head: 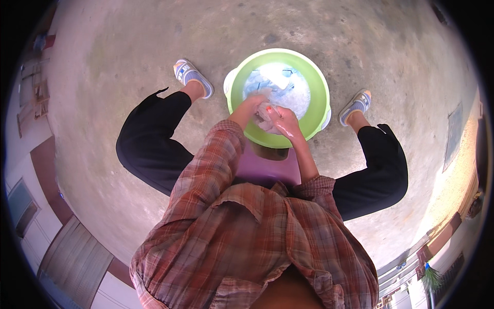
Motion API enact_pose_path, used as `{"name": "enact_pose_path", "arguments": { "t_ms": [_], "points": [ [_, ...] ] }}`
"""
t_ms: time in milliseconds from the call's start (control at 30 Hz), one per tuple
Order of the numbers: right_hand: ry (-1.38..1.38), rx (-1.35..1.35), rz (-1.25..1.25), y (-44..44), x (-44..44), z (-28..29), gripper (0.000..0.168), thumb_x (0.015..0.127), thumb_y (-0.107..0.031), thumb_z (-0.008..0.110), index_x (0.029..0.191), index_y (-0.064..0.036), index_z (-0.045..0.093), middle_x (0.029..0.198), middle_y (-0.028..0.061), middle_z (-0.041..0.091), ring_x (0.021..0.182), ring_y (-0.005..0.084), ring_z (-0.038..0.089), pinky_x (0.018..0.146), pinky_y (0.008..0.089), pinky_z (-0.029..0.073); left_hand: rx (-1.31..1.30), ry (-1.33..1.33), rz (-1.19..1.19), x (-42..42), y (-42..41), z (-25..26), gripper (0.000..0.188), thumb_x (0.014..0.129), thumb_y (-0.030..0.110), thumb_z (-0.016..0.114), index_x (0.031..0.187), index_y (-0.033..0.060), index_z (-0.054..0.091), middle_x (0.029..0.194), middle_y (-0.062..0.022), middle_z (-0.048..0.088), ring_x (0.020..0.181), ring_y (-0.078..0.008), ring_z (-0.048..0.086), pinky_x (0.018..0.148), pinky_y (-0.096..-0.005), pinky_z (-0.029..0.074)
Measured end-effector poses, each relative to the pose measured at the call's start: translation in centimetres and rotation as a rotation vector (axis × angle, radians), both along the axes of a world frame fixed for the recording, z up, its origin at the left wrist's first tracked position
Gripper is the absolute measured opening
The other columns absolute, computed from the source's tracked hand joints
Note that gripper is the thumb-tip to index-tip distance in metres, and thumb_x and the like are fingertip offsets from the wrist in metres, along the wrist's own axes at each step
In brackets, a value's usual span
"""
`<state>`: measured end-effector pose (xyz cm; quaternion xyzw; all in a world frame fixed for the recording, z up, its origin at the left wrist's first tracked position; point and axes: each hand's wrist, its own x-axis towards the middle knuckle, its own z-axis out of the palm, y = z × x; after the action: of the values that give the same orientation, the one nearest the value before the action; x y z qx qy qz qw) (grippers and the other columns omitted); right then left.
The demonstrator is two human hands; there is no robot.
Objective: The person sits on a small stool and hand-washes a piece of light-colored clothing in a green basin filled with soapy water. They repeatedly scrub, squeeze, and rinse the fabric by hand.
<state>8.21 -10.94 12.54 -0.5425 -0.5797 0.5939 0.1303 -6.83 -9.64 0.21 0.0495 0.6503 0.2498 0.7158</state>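
Note:
Both of my hands are over the near left part of a lime-green plastic basin (318,90). Between them is a bunched, wet pale cloth (265,119). My right hand (285,119) is closed on its right side, with white foam on the wrist and a bright red-orange thumbnail. On the other side my left hand (256,101) grips the same cloth; its fingers are blurred and partly hidden. Cloudy, sudsy water (299,94) fills the bottom of the basin. Bluish fabric (252,82) shows in it, and a strong white glare hides part of the surface.
The basin stands on a stained concrete floor (154,42), between my slippered feet. A pink plastic stool (262,166) is under me. Walls curve along the rim, with a ribbed shutter (75,262) at lower left. A green-bristled broom (431,279) stands at lower right.

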Motion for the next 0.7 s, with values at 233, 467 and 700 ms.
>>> {"name": "enact_pose_path", "arguments": {
  "t_ms": [233, 467, 700],
  "points": [
    [0.086, -0.424, -0.618, -2.5, 2.4, -15.7, 0.043, 0.092, -0.041, 0.038, 0.102, -0.004, 0.058, 0.097, 0.0139, 0.061, 0.093, 0.0286, 0.057, 0.085, 0.0365, 0.044, 0.264, 0.285, -0.03, 2.8, -1.3, 2.1, 0.034, 0.08, 0.024, 0.061, 0.107, 0.0032, 0.057, 0.095, -0.0152, 0.06, 0.082, -0.027, 0.061, 0.073, -0.0397, 0.048],
    [0.851, -0.922, -0.702, -1.0, 1.8, -14.7, 0.033, 0.09, -0.033, 0.047, 0.104, -0.005, 0.054, 0.09, 0.0087, 0.062, 0.079, 0.0226, 0.06, 0.074, 0.0342, 0.05, 0.56, 0.819, -0.397, 7.9, -5.5, 7.0, 0.038, 0.083, 0.041, 0.053, 0.09, 0.0045, 0.062, 0.081, -0.0225, 0.062, 0.072, -0.0377, 0.061, 0.066, -0.0462, 0.047],
    [0.209, -0.62, -0.89, -3.3, -1.5, -16.3, 0.039, 0.092, -0.034, 0.042, 0.112, -0.001, 0.051, 0.102, 0.0123, 0.058, 0.089, 0.0239, 0.058, 0.075, 0.0357, 0.048, 0.058, 0.788, -0.294, 3.8, -1.2, 1.7, 0.055, 0.086, 0.048, 0.044, 0.073, -0.0015, 0.065, 0.075, -0.0256, 0.061, 0.073, -0.0404, 0.061, 0.066, -0.0472, 0.047]
  ]
}}
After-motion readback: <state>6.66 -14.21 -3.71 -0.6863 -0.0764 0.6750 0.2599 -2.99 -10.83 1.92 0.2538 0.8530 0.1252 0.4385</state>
